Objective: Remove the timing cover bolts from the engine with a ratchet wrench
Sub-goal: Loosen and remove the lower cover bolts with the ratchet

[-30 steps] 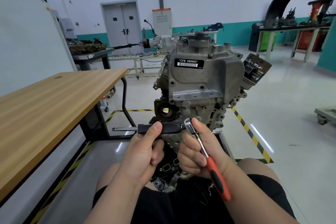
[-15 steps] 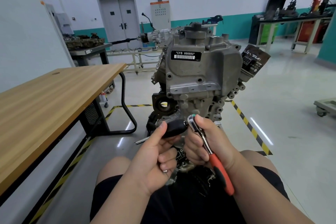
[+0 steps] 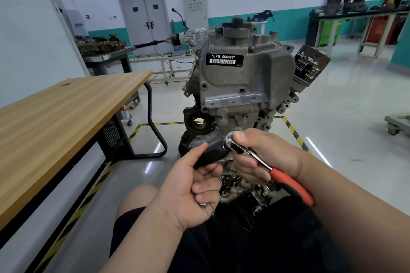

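Left hand (image 3: 186, 188), just right of the wooden tabletop (image 3: 66, 113): thumb and forefinger pinch a black handle (image 3: 210, 155). Its lower fingers are curled, with a small metal piece (image 3: 202, 205) caught between them (bolt or nut, cannot tell). The handle's far end meets the chrome head of the ratchet (image 3: 255, 157). Right hand (image 3: 273, 150) is closed round the ratchet's shank, thumb pressed on top of the head. The red grip slants down and right over the forearm. Both hands sit low, in front of the lower face of the engine (image 3: 235, 117). The engine stands upright ahead of the knees, grey cover (image 3: 261, 77) facing the camera. A black label (image 3: 224, 59) near its top reads CFB 666660. An oil filter (image 3: 310, 68) juts from the engine's right side.
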Demonstrator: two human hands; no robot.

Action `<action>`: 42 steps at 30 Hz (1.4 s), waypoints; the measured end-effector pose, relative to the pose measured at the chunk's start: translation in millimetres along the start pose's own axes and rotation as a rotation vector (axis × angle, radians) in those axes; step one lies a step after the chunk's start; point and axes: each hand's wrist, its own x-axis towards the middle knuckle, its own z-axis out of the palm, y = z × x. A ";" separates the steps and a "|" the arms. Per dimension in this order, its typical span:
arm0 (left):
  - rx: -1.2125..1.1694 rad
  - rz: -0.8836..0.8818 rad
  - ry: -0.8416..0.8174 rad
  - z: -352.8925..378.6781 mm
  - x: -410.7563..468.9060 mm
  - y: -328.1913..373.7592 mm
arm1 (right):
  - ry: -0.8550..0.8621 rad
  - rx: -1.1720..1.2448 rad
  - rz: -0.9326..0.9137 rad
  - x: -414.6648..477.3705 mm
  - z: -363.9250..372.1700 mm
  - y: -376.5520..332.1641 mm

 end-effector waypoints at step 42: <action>-0.072 -0.059 0.066 21.3 6.0 -13.3 | 0.398 -0.745 -0.217 -19.8 -28.1 1.0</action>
